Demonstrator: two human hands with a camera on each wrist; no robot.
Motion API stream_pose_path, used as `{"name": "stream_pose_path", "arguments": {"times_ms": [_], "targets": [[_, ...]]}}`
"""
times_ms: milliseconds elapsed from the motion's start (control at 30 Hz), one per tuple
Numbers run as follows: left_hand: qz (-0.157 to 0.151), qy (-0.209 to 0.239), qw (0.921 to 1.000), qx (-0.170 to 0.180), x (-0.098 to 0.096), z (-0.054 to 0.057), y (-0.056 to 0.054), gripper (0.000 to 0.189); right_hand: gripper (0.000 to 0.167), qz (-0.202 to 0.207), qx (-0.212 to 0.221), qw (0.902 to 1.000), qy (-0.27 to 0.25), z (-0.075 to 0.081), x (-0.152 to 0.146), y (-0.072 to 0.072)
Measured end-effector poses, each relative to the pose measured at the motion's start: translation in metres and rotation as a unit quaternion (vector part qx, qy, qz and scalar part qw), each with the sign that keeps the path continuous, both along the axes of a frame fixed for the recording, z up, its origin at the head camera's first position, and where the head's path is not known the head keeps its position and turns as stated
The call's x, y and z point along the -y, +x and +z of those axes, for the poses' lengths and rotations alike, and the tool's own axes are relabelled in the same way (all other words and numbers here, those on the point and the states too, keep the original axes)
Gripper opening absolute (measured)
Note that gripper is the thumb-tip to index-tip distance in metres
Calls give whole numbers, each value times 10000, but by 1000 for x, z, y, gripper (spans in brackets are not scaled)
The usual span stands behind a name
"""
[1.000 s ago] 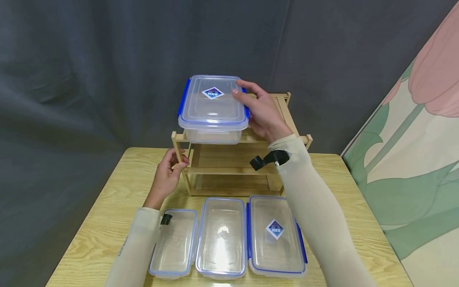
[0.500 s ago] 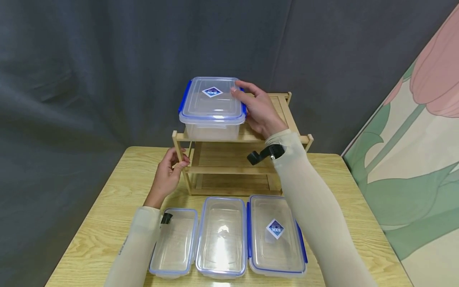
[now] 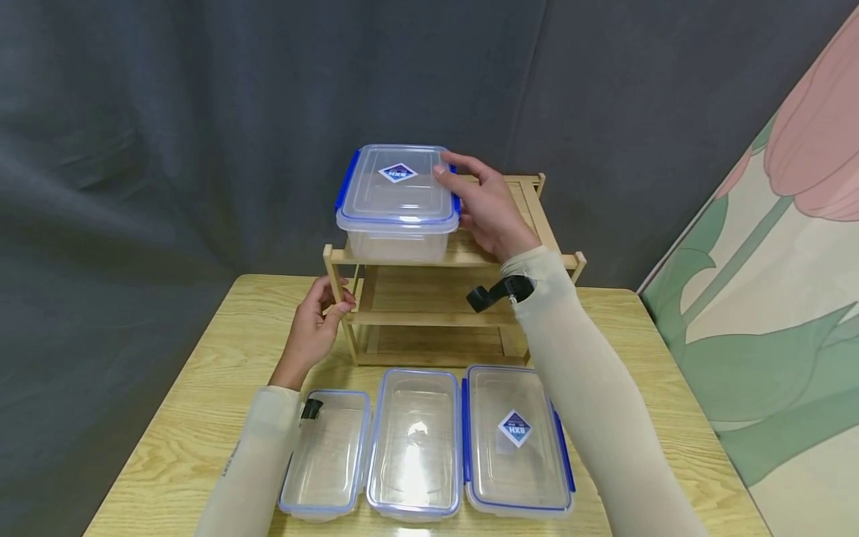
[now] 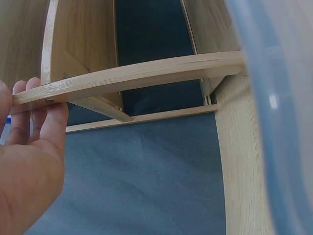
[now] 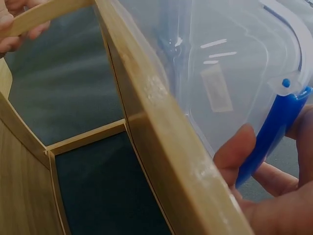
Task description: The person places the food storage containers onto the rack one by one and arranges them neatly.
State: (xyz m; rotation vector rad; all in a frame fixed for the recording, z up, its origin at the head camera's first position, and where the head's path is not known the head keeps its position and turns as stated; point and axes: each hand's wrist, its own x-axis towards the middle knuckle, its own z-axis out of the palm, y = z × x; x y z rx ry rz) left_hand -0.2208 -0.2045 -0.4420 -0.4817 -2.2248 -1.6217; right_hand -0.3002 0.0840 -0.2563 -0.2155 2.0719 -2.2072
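A clear food storage container (image 3: 401, 190) with a blue-clipped lid and a diamond label sits at the left of the wooden rack's (image 3: 429, 319) top shelf. My right hand (image 3: 493, 209) grips its right side, thumb and a finger over the lid edge; in the right wrist view the fingers are around the blue clip (image 5: 274, 132). My left hand (image 3: 315, 321) pinches the rack's front left upright (image 4: 54, 93), fingers wrapped behind the wood in the left wrist view.
Three more clear containers stand in a row on the table before the rack: a narrow one (image 3: 329, 455), a middle one (image 3: 414, 440) and a labelled one with blue clips (image 3: 517, 462). A dark curtain (image 3: 268, 134) hangs behind the table.
The container in my right hand has come down slightly and back onto the top shelf, then stayed nearly still. My left hand has kept its place on the upright.
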Motion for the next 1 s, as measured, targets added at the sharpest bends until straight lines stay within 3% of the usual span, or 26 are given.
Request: {"name": "stream_pose_path", "arguments": {"times_ms": [267,467,633,1000], "targets": [[-16,-1,10000,-20,-2,1,-1,31,54,14,-197,9998,15,1,-5,8],[-50,-58,10000,44,-4,1,-1,30,55,-363,-340,9986,174,-4,-13,17],[-48,-106,9999,93,-3,0,-1,31,50,-581,-489,9971,29,-5,-19,28],[-14,-21,10000,69,1,1,-1,32,49,-543,-738,9958,2,-12,-28,58]]}}
